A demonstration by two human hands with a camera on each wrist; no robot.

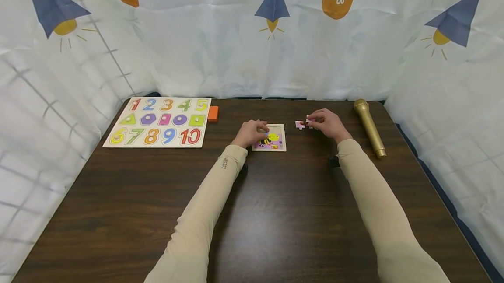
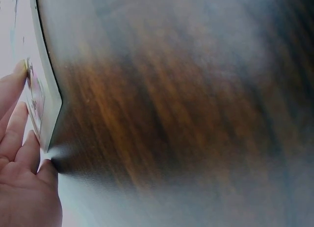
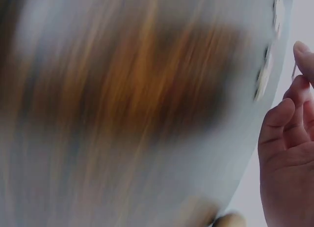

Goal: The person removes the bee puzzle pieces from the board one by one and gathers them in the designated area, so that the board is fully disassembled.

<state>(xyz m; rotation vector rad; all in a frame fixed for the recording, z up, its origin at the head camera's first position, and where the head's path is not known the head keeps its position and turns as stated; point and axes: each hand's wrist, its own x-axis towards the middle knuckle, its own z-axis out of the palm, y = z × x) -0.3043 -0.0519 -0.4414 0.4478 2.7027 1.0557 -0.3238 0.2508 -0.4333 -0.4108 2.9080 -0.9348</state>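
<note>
My left hand (image 1: 250, 133) rests at the left side of a small square jigsaw puzzle board (image 1: 277, 127) with a bee picture. In the left wrist view, the thumb and fingertips (image 2: 20, 69) touch the picture just inside the pale rim (image 2: 50, 101). To the right, my right hand (image 1: 327, 123) pinches a puzzle piece (image 1: 308, 118) between thumb and fingers. The right wrist view shows this piece (image 3: 294, 71) edge-on as a thin strip. A loose pink puzzle piece (image 1: 300, 125) lies just left of that hand, and another loose piece (image 1: 313, 128) shows under its fingers.
A large number and shape board (image 1: 153, 119) lies at the back left, with an orange block (image 1: 213, 113) by its right edge. At the right lies a gold microphone (image 1: 370, 127). A printed curtain (image 1: 236, 55) hangs behind the dark wooden table (image 1: 267, 213).
</note>
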